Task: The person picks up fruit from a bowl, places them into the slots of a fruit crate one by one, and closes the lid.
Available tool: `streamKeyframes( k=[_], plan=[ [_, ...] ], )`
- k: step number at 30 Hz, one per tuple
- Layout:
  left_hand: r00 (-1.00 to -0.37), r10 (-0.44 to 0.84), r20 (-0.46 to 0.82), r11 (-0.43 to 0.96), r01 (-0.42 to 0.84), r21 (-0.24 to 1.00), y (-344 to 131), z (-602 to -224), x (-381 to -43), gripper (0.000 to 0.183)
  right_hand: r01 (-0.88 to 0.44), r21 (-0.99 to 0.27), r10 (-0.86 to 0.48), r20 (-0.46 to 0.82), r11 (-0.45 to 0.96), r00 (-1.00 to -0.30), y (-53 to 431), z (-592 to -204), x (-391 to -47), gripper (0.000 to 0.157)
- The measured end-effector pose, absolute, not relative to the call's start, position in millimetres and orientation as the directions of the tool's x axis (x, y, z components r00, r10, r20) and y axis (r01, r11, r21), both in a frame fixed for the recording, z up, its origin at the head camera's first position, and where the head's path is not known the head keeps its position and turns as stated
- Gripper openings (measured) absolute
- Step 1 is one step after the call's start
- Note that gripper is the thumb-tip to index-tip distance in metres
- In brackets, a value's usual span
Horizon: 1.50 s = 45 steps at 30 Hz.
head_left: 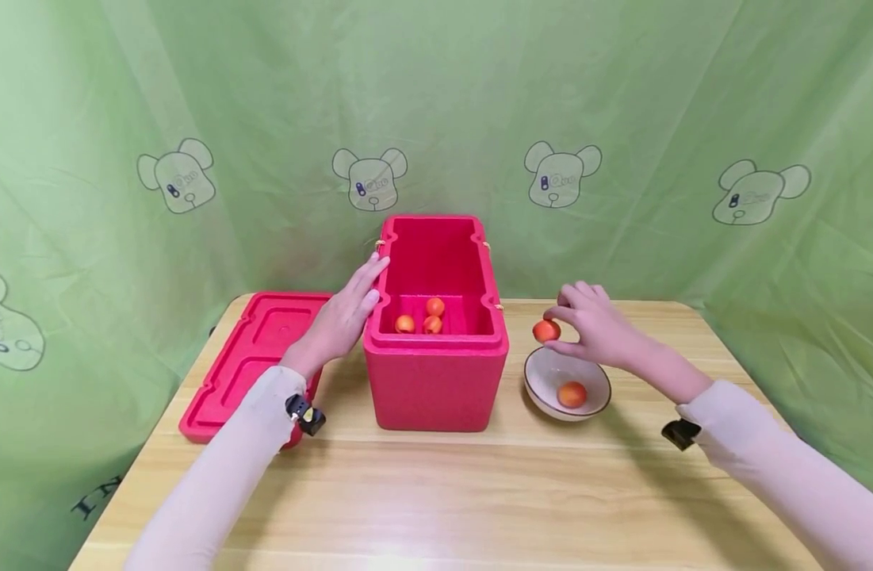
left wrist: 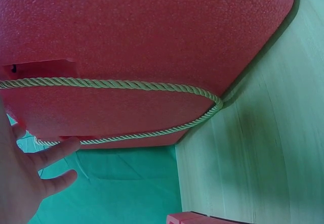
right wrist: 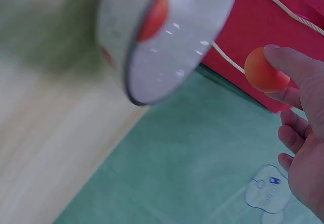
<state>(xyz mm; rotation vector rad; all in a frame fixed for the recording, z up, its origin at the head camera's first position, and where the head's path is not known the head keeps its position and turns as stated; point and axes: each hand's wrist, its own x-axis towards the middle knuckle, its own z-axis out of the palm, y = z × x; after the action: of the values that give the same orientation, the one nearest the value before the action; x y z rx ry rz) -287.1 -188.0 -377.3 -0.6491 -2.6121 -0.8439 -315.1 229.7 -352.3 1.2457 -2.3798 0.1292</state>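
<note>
My right hand (head_left: 596, 321) pinches a small, round orange-red fruit (right wrist: 263, 71), apricot-like, between thumb and fingertips above the far rim of a bowl. That white bowl (head_left: 541, 373) has a dark rim and one similar fruit (head_left: 572, 394) inside. Left of it stands a lidless red foam box (head_left: 436, 388). Three more orange fruits (head_left: 434, 307) lie on the box's floor. My left hand (head_left: 343, 317) rests at the box's left rim with fingers extended, holding nothing. In the left wrist view, its fingers spread near the box's side and rope.
The red lid (head_left: 246, 381) lies on the wooden table (head_left: 407, 500), left of the box, partly behind my left forearm. A twisted rope (left wrist: 131, 84) hangs along the box's left side, another (right wrist: 276, 0) on its right. Green curtain (head_left: 465, 103) with mouse-like outlines surrounds the table's back and sides.
</note>
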Motion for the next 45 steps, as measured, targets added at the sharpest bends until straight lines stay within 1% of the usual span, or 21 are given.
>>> streamKeyframes(
  k=[8,12,19,24,30,34,40,45],
  plan=[
    [-0.855,0.318,0.411,0.717,0.5,0.486,-188,-376,-286,0.058,-0.79,0.155,-0.751,0.461,0.593,-0.473,213,-314,-320,0.032],
    [-0.854,0.316,0.414,0.715,0.501,0.488,-187,-376,-286,0.058,-0.795,0.178,-0.755,0.482,0.58,-0.443,201,-291,-322,0.031],
    [-0.841,0.323,0.435,0.721,0.516,0.463,-186,-376,-287,0.055,-0.796,0.2,-0.743,0.538,0.572,-0.399,173,-250,-329,0.034],
    [-0.835,0.325,0.444,0.723,0.522,0.452,-187,-377,-288,0.054,-0.805,0.178,-0.738,0.543,0.567,-0.4,150,-231,-331,0.035],
    [-0.844,0.317,0.433,0.734,0.507,0.451,-190,-375,-288,0.055,-0.829,0.158,-0.768,0.498,0.537,-0.403,119,-222,-329,0.039],
    [-0.852,0.317,0.418,0.74,0.497,0.453,-191,-374,-288,0.056,-0.831,0.169,-0.792,0.449,0.53,-0.413,101,-221,-326,0.036],
    [-0.841,0.331,0.429,0.763,0.506,0.403,-194,-372,-289,0.056,-0.842,0.227,-0.844,0.366,0.489,-0.392,81,-232,-325,0.035],
    [-0.843,0.34,0.417,0.787,0.498,0.364,-195,-371,-291,0.055,-0.836,0.274,-0.867,0.309,0.476,-0.392,72,-245,-325,0.035]
  ],
)
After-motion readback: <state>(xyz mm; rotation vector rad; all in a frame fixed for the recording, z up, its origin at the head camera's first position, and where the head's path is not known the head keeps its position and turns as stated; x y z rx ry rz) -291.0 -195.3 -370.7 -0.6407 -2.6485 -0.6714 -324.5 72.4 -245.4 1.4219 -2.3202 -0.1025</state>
